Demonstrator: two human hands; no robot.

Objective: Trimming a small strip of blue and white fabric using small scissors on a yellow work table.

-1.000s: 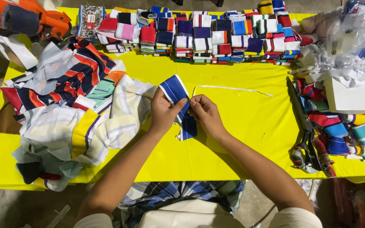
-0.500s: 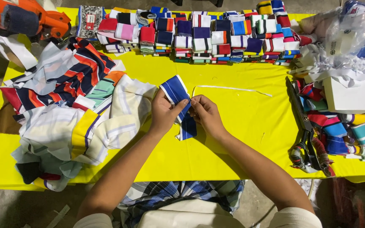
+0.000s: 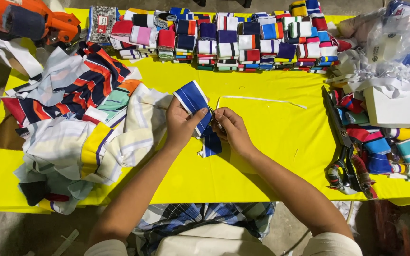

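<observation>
Yellow cloth covers the desk [image 3: 271,156] from edge to edge. Largest on it is the loose heap of striped fabric pieces [image 3: 77,123], spread along its left edge. Along the far edge we see rows of folded striped bands [image 3: 233,38], stacked tight against one another, and more rolled bands [image 3: 395,147] lie at the right edge beside a white box [image 3: 397,111]. Big black shears [image 3: 342,142] lie near that right edge, blades pointing toward the far edge. A thin white strip [image 3: 262,99] lies flat in the middle of the desk. Just nearer than it, our left hand [image 3: 180,124] pinches a blue band with white stripes [image 3: 196,106], lifted off the cloth. Our right hand [image 3: 233,128] pinches the same band from the other side, fingertips close together, with the band's tail hanging below toward the near edge.
</observation>
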